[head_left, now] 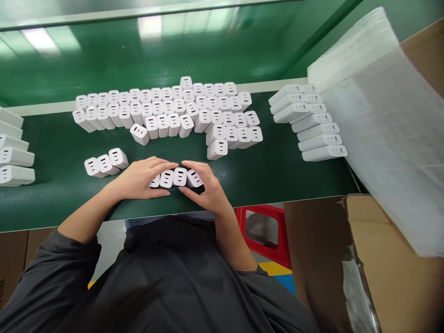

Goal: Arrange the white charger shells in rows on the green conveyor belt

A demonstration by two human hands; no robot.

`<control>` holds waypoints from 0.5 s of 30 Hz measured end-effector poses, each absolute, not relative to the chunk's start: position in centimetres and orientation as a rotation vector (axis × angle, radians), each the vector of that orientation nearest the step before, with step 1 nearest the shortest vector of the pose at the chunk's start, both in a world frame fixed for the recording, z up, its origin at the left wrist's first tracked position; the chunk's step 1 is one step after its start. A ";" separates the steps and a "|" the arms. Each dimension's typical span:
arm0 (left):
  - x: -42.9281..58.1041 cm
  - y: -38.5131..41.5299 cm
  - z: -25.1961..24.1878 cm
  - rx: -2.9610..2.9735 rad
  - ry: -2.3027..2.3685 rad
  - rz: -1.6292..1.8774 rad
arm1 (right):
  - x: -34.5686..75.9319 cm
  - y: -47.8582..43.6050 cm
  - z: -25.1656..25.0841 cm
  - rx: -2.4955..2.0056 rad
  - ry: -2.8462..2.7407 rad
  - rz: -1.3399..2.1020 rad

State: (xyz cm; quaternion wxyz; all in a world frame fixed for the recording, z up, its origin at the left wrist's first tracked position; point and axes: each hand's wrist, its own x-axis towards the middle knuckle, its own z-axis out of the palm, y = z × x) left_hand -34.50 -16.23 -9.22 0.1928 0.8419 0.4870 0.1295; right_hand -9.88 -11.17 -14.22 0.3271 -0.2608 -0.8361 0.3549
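Note:
A short row of several white USB chargers (167,179) stands upright, port faces up, near the front edge of the green bench. From the left, my left hand (140,178) wraps this row, fingers along its far side and thumb along the near side. My right hand (204,187) grips the right part of the same row, its fingertips and thumb around a white charger (180,176) and the tilted one beside it. The palms partly hide the end chargers. Just left of my left hand stand three more chargers (104,164).
Behind my hands, a large block of upright chargers (157,108) fills the bench's back. More chargers lie in stacks at the right (319,122) and far left (15,157). Translucent plastic sheeting (374,115) hangs over a cardboard box (391,249). A red stool (267,256) is below.

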 end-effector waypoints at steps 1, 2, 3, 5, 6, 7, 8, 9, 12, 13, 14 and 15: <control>-34.3 -16.3 -9.2 2.370 1.376 0.379 | -9.8 -11.1 -14.2 -0.682 -2.202 0.930; -34.0 -16.4 -9.2 2.381 1.387 0.402 | -9.7 -11.1 -14.1 -0.676 -2.216 0.935; -33.6 -16.5 -9.3 2.395 1.401 0.433 | -9.6 -11.0 -14.0 -0.666 -2.229 0.946; -33.0 -16.7 -9.6 2.430 1.435 0.507 | -9.2 -10.9 -13.7 -0.638 -2.228 0.986; -32.7 -16.8 -9.8 2.442 1.454 0.542 | -9.1 -10.9 -13.6 -0.626 -2.208 1.014; -32.5 -16.9 -9.9 2.448 1.472 0.571 | -9.0 -10.8 -13.6 -0.619 -2.179 1.041; -32.3 -17.0 -10.1 2.449 1.485 0.590 | -8.9 -10.8 -13.5 -0.616 -2.149 1.060; -32.2 -17.0 -10.2 2.448 1.493 0.601 | -8.9 -10.8 -13.5 -0.617 -2.127 1.070; -32.2 -17.0 -10.5 2.443 1.505 0.603 | -9.0 -10.9 -13.6 -0.628 -2.133 1.048; -32.3 -17.0 -10.5 2.446 1.505 0.604 | -9.1 -10.9 -13.6 -0.630 -2.144 1.036; -32.3 -17.0 -10.5 2.451 1.501 0.610 | -9.1 -11.0 -13.7 -0.633 -2.154 1.027; -32.3 -17.0 -10.4 2.456 1.493 0.617 | -9.2 -11.0 -13.7 -0.638 -2.163 1.021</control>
